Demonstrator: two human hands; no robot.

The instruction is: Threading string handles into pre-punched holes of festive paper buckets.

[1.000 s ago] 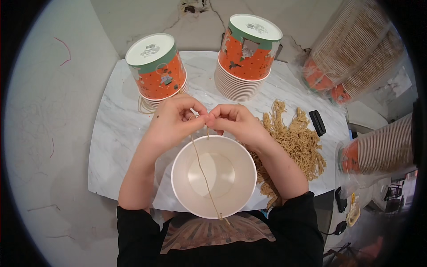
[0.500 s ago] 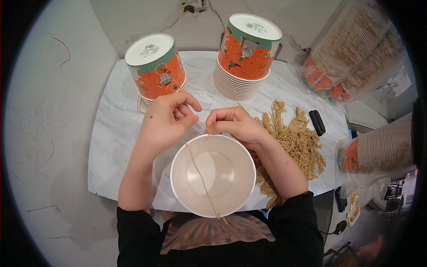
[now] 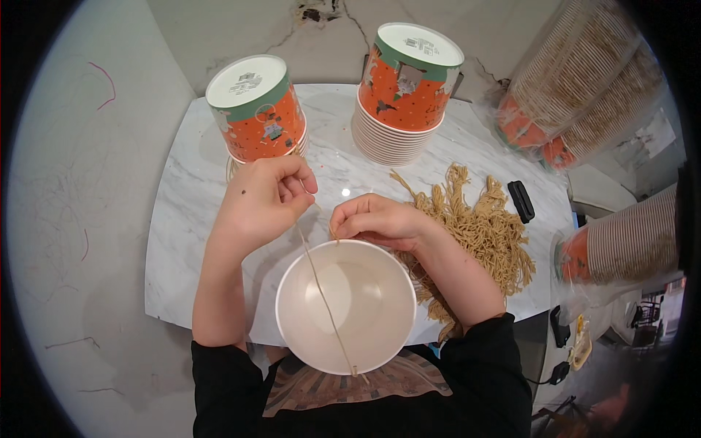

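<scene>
A white paper bucket [image 3: 391, 314] stands mouth up at the near edge of the marble-look table, close to my body. A thin tan cord [image 3: 326, 301] runs slantwise over its mouth, with a knot at the near rim. My left hand [image 3: 266, 197], beyond the rim to the left, is closed in a pinch on that cord, which is taut. At the far rim my right hand [image 3: 381, 220] also pinches, with a short bit of tan cord showing under its fingertips. Whether that bit passes through the bucket wall is hidden.
A heap of tan cords [image 3: 478, 233] lies right of the bucket, beside a black clip-like object [image 3: 521, 201]. Two stacks of upturned orange buckets, one left [image 3: 266, 128] and one centre [image 3: 401, 91], stand at the back. Bagged bucket stacks [image 3: 584, 80] are at right.
The bucket has shifted toward me and slightly left. My right hand has moved with its far rim, and my left hand has drawn slightly left, pulling the cord straighter.
</scene>
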